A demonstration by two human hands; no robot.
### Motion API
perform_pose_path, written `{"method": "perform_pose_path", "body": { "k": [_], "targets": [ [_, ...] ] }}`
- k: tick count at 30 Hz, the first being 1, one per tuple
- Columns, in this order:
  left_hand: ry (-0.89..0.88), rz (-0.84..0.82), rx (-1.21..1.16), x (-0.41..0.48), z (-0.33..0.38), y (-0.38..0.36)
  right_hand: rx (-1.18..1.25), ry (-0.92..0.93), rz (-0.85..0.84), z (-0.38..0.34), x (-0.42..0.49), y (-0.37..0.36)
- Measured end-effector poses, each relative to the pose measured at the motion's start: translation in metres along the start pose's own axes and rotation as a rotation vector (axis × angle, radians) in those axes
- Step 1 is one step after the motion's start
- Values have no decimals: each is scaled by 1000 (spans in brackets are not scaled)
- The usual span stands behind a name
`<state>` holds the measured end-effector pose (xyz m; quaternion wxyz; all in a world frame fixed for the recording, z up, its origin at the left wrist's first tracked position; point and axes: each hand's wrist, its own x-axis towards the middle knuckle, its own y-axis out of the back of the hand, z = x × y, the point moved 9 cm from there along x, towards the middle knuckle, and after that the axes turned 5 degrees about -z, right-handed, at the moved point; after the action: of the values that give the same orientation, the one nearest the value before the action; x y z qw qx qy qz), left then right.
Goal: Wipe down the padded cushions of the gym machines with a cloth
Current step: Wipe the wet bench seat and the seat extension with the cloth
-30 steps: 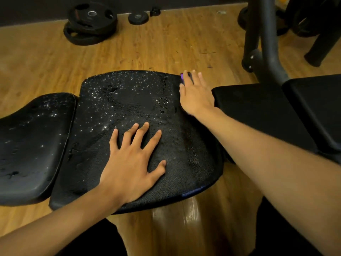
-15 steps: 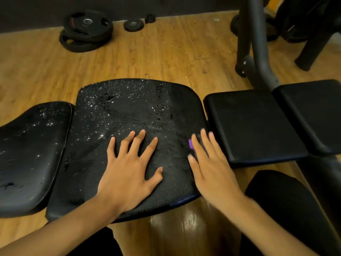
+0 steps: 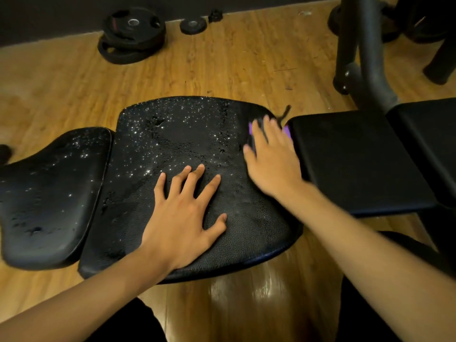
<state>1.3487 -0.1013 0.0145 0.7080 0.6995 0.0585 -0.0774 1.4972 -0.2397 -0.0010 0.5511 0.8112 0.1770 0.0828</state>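
At middle cushion's (image 3: 177, 144) far-right corner: right hand (image 3: 271, 161), fingers straight, presses purple cloth (image 3: 287, 130). Left hand (image 3: 182, 218) spread flat by near edge. Right strip looks wiped; droplets cover the rest and left cushion (image 3: 49, 193).

Seen from a single wide-angle camera worn on the person's head: the view faces forward and down, close above the middle cushion (image 3: 187, 144), with wooden floor (image 3: 222, 65) and stacked weight plates (image 3: 133, 35) farther off at top.
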Motion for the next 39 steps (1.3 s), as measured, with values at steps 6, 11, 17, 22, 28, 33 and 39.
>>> {"method": "perform_pose_path", "body": {
  "k": [6,11,17,22,28,33,39],
  "targets": [
    [-8,0,-26,0,-1,3,58,83,-203,-28,-109,-16],
    [-12,5,-40,0,-1,3,-181,50,-126,-14,-106,-9],
    [-15,14,-38,0,0,3,-12,35,-30,-32,-61,-11],
    [-14,14,-28,1,0,3,45,69,109,-35,34,2],
    [-22,18,-31,0,0,4,-134,37,114,-32,-9,1],
    [-18,15,-44,0,-1,4,-128,49,20,-28,-107,-6],
    [-10,25,-49,2,-2,3,-158,144,-73,-45,-10,-14]
  ]
}}
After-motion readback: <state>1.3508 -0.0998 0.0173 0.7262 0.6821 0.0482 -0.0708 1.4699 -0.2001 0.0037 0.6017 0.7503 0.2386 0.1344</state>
